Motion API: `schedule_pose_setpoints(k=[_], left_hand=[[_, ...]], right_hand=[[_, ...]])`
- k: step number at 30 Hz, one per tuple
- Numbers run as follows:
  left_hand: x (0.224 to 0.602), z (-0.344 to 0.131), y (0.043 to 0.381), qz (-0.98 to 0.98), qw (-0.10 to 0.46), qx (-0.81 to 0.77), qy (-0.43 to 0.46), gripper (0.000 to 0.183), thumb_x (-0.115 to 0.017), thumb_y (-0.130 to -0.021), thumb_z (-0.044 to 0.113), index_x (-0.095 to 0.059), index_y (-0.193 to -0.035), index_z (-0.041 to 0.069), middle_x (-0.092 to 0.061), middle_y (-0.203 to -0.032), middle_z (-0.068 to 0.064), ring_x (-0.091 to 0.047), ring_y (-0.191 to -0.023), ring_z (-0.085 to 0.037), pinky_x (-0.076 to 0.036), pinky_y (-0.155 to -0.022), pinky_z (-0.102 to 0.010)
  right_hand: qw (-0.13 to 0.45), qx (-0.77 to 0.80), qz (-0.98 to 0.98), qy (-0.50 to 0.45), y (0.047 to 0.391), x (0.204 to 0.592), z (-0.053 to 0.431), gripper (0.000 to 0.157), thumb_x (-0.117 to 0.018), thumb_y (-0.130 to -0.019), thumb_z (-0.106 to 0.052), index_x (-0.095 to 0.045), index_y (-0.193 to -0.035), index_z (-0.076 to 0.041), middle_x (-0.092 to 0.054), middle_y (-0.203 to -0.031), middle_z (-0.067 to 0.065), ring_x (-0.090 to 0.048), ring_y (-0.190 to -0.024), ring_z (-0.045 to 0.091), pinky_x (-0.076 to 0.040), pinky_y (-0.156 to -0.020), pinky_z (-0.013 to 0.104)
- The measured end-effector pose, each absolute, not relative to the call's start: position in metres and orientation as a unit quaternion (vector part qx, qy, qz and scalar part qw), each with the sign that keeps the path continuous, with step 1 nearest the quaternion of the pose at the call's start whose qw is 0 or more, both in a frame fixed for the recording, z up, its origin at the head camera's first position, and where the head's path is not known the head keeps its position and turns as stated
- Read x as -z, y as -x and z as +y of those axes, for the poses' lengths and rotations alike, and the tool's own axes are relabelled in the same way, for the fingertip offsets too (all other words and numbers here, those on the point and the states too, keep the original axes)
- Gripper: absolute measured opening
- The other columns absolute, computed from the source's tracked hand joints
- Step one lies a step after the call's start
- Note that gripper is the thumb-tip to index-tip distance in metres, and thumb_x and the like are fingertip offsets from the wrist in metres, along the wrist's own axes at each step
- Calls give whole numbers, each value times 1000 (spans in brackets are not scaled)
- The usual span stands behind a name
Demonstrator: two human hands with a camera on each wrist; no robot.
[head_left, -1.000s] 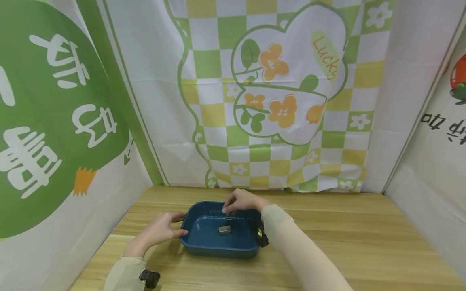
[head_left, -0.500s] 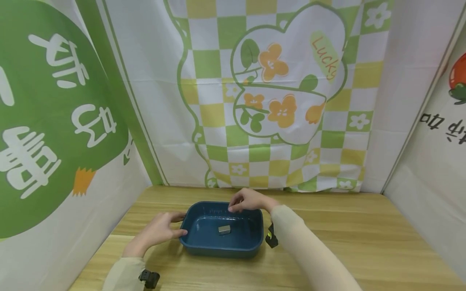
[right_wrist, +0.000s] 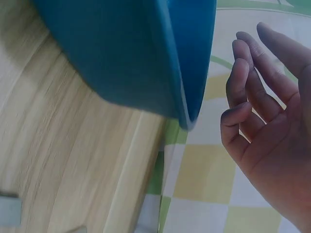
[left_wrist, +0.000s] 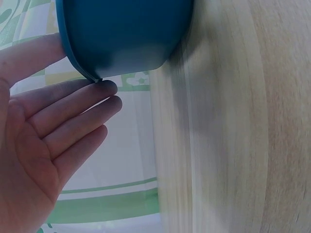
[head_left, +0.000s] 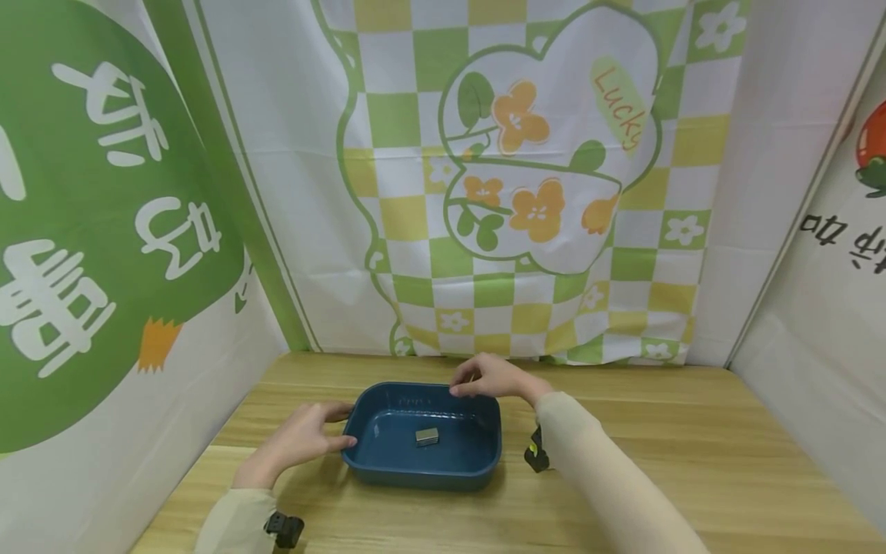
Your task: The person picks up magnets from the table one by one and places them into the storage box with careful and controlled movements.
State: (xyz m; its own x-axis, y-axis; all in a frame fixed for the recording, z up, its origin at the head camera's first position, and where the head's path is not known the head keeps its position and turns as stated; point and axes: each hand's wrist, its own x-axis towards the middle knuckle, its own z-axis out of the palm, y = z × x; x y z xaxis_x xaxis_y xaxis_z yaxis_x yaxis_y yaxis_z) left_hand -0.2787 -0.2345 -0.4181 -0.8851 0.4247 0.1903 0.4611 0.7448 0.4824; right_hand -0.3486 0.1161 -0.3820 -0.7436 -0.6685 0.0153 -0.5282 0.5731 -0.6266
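Observation:
A dark blue rectangular dish stands on the wooden table, with a small silvery stack of thin rectangular pieces lying on its floor. At the dish's left end is my left hand, its thumb and fingertips at the rim. Those fingers are nearly straight in the left wrist view, where the blue wall fills the top. My right hand hovers by the back right rim. Loosely bent and holding nothing, its fingers hang beside the dish in the right wrist view.
Wooden tabletop extends to the right of the dish. A printed checkered curtain hangs behind the table, with printed cloth on both sides. A grey flat piece shows at the lower left of the right wrist view, cut off by the frame.
My right hand has drawn back to the right and slightly up, from over the dish's middle to its back right rim. The left hand, dish and silvery stack look about the same.

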Motion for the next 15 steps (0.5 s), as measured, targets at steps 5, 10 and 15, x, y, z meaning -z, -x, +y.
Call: schedule_pose_setpoints(k=[5,10,15], left_hand=[[418,-234,279,-933,35,266,238,54,-77,-78,27,-61,-123,0,-65,-120,-16,-63,-109,-33,-47,-95,-52],[418,-234,279,-934,34,266,235,55,-77,-78,27,-61,-123,0,-65,-120,-16,-63,-109,-32,-46,-96,-52],[418,-234,279,-935,33,266,233,54,-77,-78,27,-61,-122,0,-66,-119,-16,-63,-109,-32,-46,-97,-52]], right_hand=[[102,312,883,334,347,382,129,23,-64,-90,-31,-71,-105,-15,-70,-95,-2,-67,-82,18,-55,-68,28],[101,314,887,325,347,386,139,23,-63,-91,-32,-71,-105,-16,-71,-94,-3,-66,-82,16,-54,-69,29],[99,317,889,316,345,387,148,23,-63,-91,-33,-71,-105,-17,-71,-94,-5,-66,-83,14,-53,-71,28]])
